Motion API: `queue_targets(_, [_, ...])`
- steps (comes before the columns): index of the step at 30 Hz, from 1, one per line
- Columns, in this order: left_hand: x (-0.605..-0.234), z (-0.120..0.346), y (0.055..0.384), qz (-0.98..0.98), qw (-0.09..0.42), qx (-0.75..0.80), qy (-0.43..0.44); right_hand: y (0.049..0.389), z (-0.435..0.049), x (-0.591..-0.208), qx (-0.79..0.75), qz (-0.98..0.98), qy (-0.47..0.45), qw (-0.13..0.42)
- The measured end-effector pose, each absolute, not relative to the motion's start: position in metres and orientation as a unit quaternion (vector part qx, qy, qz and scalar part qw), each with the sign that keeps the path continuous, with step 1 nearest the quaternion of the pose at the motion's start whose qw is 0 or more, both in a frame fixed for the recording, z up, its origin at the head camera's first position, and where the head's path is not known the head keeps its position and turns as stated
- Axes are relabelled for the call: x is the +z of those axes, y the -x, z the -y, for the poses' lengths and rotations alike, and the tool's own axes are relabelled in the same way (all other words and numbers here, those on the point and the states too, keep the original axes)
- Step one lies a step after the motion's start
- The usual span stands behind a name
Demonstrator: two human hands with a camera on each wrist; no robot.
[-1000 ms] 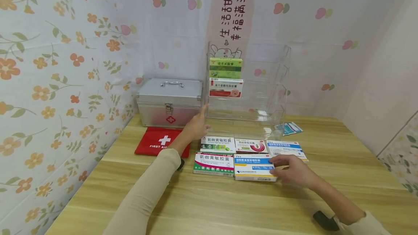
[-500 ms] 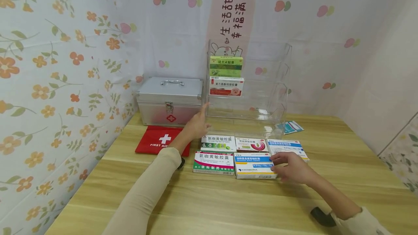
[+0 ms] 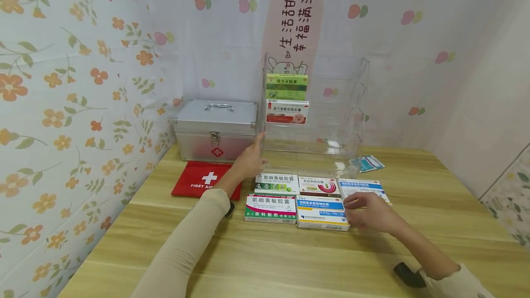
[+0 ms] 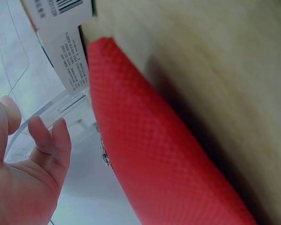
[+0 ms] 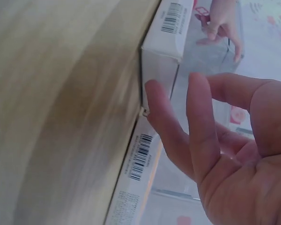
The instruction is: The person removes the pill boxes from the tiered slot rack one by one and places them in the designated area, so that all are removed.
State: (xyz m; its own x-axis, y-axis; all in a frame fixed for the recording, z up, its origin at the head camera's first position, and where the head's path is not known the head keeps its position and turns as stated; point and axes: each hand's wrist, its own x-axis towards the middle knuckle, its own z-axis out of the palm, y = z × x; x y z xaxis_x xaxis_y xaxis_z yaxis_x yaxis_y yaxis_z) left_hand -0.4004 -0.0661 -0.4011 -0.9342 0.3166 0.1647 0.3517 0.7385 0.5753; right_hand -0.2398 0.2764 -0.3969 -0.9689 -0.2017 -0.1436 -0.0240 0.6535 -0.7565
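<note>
My left hand (image 3: 249, 162) is at the lower left side of a clear tiered display rack (image 3: 314, 144), its index finger stretched toward the rack's edge. Whether it touches the rack I cannot tell. In the left wrist view its fingers (image 4: 61, 145) are loosely bent with nothing between them. My right hand (image 3: 374, 214) is at the right end of a blue-and-white medicine box (image 3: 320, 217). Its fingers (image 5: 166, 117) are gently bent near the box end, not wrapped round it. Left of that box lies a green-and-magenta medicine box (image 3: 269, 213).
Behind the front pair lie a green-white box (image 3: 275, 185), a box with pink arcs (image 3: 316, 186) and another blue-white box (image 3: 362, 187). The rack holds a green box (image 3: 286, 87) and a red-white box (image 3: 286, 113). Left are a silver case (image 3: 215, 130) and red first-aid pouch (image 3: 198, 183).
My right fingertips have shifted very slightly to the right at the blue-and-white medicine box. The left hand stays in place beside the rack, and the boxes look the same.
</note>
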Motion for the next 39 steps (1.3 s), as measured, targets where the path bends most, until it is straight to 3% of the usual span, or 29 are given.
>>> queue_targets(6, [-0.4,0.066,0.4,0.933,0.027,-0.31,0.18,0.243,-0.275,-0.393,-0.388,-0.917,0.033,0.09])
queue_targets(25, [-0.403,0.065,0.4,0.929,0.041,-0.318,0.187,0.272,-0.258,-0.384,-0.427,-0.902,0.069,-0.002])
queue_targets(39, [-0.403,0.067,0.401,0.926,0.036,-0.322,0.193,0.3,-0.246,-0.372,-0.447,-0.882,0.109,-0.098])
